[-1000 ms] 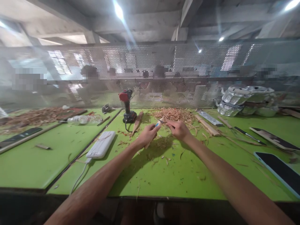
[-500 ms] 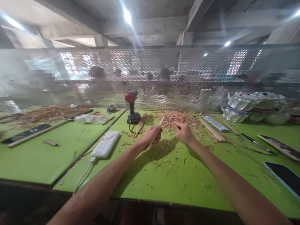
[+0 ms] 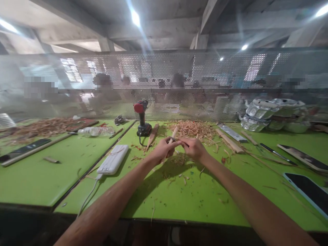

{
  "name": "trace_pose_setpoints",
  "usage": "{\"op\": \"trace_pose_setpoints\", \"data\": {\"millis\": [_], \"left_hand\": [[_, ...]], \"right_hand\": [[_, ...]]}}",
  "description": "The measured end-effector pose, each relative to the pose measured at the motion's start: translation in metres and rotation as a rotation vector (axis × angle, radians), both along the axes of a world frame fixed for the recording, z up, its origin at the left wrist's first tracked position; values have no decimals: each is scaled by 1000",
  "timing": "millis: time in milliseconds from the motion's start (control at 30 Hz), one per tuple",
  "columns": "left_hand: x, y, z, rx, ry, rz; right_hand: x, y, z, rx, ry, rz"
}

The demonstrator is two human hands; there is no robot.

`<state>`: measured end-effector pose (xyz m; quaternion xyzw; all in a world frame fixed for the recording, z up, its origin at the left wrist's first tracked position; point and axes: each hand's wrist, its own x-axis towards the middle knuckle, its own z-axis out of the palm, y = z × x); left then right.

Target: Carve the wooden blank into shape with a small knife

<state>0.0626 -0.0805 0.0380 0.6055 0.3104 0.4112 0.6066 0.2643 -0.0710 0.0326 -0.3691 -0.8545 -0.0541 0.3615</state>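
My left hand (image 3: 165,149) is closed round a slim pale wooden stick (image 3: 174,132), whose upper end points up and away. Close beside it, my right hand (image 3: 193,147) is closed, its fingertips meeting the left fingers at the stick. A small dark blade-like piece (image 3: 172,138) lies across the stick between the hands; which hand grips its end is too small to tell. Behind them a heap of wood shavings (image 3: 196,130) lies on the green table (image 3: 189,205), and finer shavings are scattered beneath the hands.
A red and black drill (image 3: 142,118) stands behind my left hand. A white power bank (image 3: 113,160) with a cable lies at the left. Wood pieces (image 3: 230,141), a knife (image 3: 276,153) and a phone (image 3: 307,193) are at the right. Perforated metal screen (image 3: 159,106) behind, people beyond.
My right hand has moved left and now meets my left hand at the stick. The whole view has shifted slightly.
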Motion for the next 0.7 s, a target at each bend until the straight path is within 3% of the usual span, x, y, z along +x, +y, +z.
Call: {"op": "trace_pose_setpoints", "data": {"millis": [333, 533, 600, 700], "left_hand": [[2, -2, 3, -55, 92, -3], [3, -5, 5, -7, 256, -24], [4, -1, 3, -6, 231, 25], [2, 8, -3, 5, 189, 50]], "right_hand": [[13, 16, -2, -57, -6, -118], [68, 42, -3, -81, 225, -332], [78, 44, -1, -56, 302, -329], [63, 34, 6, -104, 330, -216]]}}
